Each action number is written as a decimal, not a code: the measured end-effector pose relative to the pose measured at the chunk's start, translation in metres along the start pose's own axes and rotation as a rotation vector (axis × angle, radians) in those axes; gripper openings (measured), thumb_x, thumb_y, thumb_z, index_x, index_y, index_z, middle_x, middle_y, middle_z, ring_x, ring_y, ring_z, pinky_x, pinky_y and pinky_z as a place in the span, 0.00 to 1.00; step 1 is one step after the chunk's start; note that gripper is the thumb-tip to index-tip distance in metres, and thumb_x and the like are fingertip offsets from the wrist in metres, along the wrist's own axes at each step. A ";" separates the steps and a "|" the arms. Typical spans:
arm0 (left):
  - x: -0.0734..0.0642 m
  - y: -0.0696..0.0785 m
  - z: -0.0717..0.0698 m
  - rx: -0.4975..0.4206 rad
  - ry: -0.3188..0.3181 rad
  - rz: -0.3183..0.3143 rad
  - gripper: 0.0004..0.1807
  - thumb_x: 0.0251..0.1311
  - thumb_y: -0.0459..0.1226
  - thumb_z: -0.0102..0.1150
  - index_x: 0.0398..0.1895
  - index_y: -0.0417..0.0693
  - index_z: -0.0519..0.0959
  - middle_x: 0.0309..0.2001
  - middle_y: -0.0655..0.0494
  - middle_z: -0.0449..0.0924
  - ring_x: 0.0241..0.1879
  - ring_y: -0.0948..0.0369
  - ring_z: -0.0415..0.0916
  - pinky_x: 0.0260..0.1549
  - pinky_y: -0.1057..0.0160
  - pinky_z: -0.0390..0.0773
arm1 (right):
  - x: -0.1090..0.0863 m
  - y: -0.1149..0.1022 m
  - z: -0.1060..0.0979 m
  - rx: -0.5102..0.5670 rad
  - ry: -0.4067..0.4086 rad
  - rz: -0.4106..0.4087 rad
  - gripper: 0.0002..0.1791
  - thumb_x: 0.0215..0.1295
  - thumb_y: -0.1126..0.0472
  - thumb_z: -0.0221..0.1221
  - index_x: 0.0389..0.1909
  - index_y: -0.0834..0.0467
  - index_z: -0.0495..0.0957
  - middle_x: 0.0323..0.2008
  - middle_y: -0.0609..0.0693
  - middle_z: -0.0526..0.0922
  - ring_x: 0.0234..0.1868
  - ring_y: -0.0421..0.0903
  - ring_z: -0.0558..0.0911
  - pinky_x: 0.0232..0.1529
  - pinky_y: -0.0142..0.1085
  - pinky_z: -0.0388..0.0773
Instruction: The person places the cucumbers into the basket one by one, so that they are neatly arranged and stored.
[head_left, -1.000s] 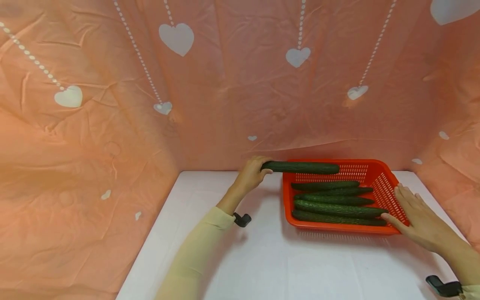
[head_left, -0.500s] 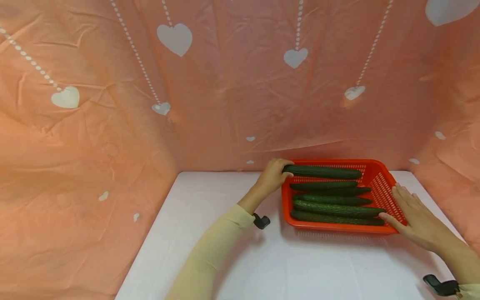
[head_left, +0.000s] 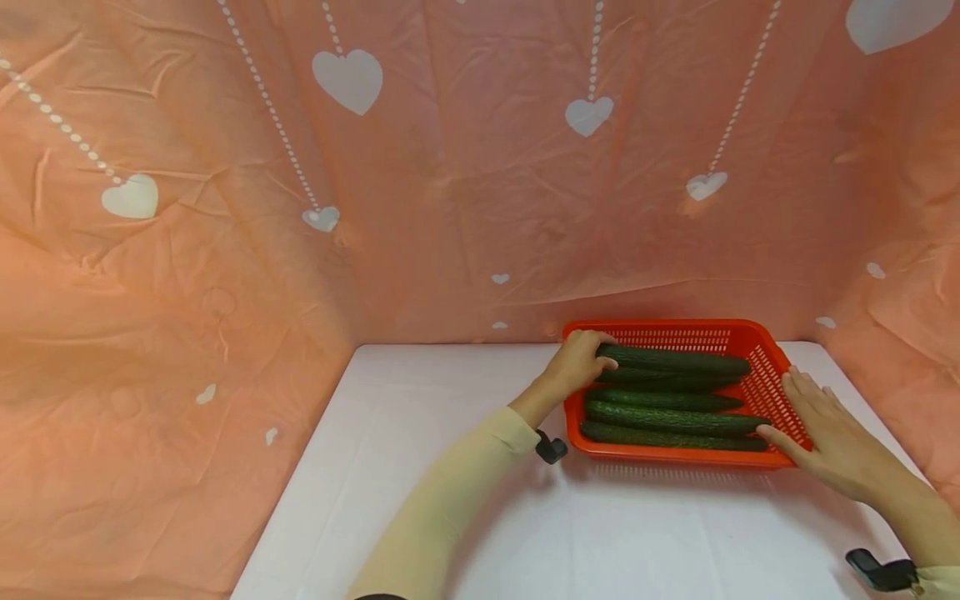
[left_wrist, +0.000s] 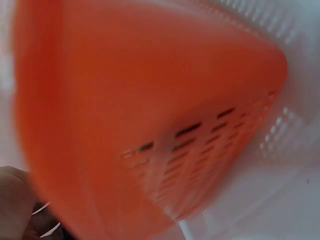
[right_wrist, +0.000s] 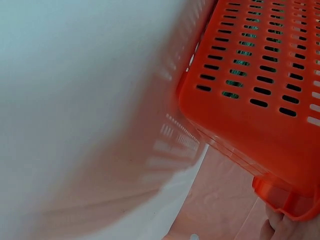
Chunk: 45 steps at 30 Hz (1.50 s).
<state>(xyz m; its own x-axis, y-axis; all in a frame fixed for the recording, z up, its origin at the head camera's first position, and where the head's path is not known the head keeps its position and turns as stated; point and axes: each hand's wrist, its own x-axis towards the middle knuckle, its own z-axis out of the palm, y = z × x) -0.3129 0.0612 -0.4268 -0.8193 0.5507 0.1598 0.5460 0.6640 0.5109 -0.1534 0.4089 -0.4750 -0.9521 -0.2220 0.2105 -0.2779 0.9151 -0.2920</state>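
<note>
My left hand grips the left end of a dark green cucumber inside the red plastic basket. That cucumber lies along the back of the basket, over or against another cucumber that it partly covers. Several more cucumbers lie side by side in front of it. On the right, my right hand rests against the basket's right rim, fingers straight and thumb over the front corner. The left wrist view shows a blurred basket wall, with part of my left hand at the lower left.
The basket stands on a white-covered table, near its back edge. An orange-pink cloth printed with white hearts hangs behind and at both sides. A black wrist mount sits under the left wrist, another mount by the right.
My left hand has moved right and a little nearer, carrying the cucumber from above the basket's back left rim down among the others. The right hand stays at the rim.
</note>
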 end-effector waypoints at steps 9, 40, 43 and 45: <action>0.004 0.006 0.015 0.051 -0.014 -0.028 0.22 0.68 0.43 0.73 0.63 0.50 0.87 0.59 0.56 0.88 0.44 0.66 0.83 0.39 0.75 0.76 | 0.001 0.003 0.000 -0.005 -0.002 -0.005 0.54 0.79 0.44 0.59 0.83 0.73 0.39 0.84 0.73 0.36 0.86 0.60 0.30 0.78 0.33 0.14; -0.046 -0.064 -0.035 0.095 0.064 0.017 0.29 0.80 0.42 0.60 0.80 0.50 0.71 0.76 0.48 0.74 0.75 0.51 0.71 0.76 0.52 0.69 | 0.003 0.002 -0.003 0.019 -0.052 0.036 0.56 0.79 0.43 0.59 0.82 0.76 0.39 0.82 0.78 0.37 0.85 0.69 0.32 0.78 0.39 0.11; -0.059 -0.075 -0.049 0.097 0.100 0.013 0.29 0.79 0.44 0.61 0.79 0.48 0.72 0.75 0.46 0.74 0.75 0.49 0.71 0.76 0.50 0.68 | 0.005 0.001 -0.007 0.004 -0.055 0.037 0.54 0.79 0.43 0.59 0.81 0.77 0.42 0.81 0.79 0.40 0.84 0.71 0.35 0.78 0.43 0.11; -0.069 -0.082 -0.057 0.105 0.112 0.013 0.30 0.79 0.45 0.61 0.79 0.48 0.72 0.74 0.45 0.75 0.75 0.48 0.71 0.76 0.48 0.69 | 0.007 0.001 -0.009 -0.016 -0.043 0.028 0.53 0.79 0.43 0.58 0.81 0.78 0.45 0.80 0.80 0.44 0.83 0.74 0.38 0.79 0.46 0.11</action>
<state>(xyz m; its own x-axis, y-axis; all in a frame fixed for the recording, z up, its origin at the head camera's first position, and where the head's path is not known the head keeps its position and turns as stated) -0.3112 -0.0599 -0.4309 -0.8234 0.5035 0.2617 0.5669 0.7101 0.4176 -0.1593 0.4113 -0.4657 -0.9641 -0.2106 0.1621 -0.2498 0.9261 -0.2826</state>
